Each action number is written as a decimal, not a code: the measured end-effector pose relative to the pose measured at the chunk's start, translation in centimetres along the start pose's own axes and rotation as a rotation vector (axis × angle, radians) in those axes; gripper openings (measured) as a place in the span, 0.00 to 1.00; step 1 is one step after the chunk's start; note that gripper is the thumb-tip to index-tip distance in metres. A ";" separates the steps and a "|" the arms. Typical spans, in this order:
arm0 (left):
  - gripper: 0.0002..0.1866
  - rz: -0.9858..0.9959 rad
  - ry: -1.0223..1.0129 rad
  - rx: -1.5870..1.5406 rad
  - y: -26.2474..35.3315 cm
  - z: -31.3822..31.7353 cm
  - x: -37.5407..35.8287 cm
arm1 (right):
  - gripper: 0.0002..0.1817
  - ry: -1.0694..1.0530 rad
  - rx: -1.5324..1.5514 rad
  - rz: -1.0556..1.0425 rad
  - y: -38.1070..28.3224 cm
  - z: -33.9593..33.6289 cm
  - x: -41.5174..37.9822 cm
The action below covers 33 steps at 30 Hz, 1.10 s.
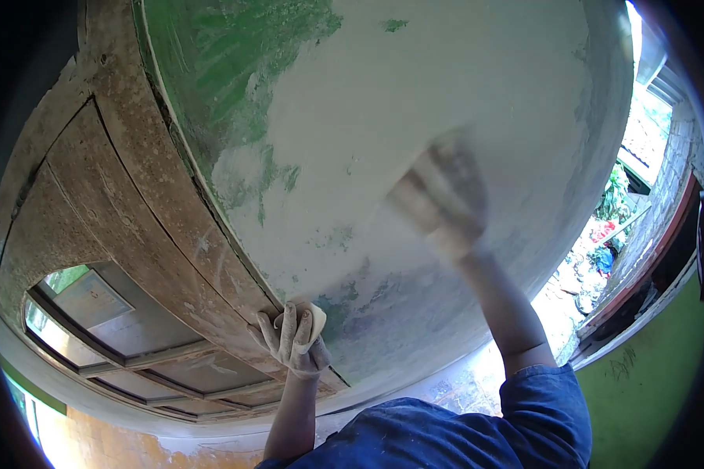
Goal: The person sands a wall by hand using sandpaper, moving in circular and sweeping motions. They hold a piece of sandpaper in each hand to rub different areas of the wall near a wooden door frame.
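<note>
My left hand (293, 340), coated in whitish powder, is raised at the edge of the wooden frame (188, 242). Its fingers curl round a pale, flat piece (314, 322) whose material I cannot make out. Higher up and to the right, my right hand (446, 191) is smeared by motion against the wall (352, 102); whether it holds anything is hidden by the blur. That wall is covered in whitish plaster, with green paint showing at the upper left and in small patches lower down.
A window with panes (164, 313) is set in the worn wood at the lower left. On the right, a bright opening shows plants (614, 195), rubble and a brick wall (665, 187). A green wall (641, 391) stands at the lower right.
</note>
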State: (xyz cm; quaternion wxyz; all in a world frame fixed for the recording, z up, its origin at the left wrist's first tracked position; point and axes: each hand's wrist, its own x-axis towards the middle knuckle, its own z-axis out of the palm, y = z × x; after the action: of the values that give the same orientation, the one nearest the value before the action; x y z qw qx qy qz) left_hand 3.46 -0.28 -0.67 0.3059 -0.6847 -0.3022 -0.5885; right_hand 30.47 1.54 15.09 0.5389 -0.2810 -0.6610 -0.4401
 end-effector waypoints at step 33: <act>0.16 0.043 0.021 0.014 0.5 -0.2 1.0 | 0.07 0.232 -0.196 0.270 9.1 -5.2 10.5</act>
State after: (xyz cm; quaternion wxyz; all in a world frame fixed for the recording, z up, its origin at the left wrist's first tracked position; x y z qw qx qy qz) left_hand 3.83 -0.69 0.35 0.3263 -0.6827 -0.2882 -0.5868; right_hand 37.86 -0.04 27.86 0.6356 -0.3655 -0.5046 -0.4558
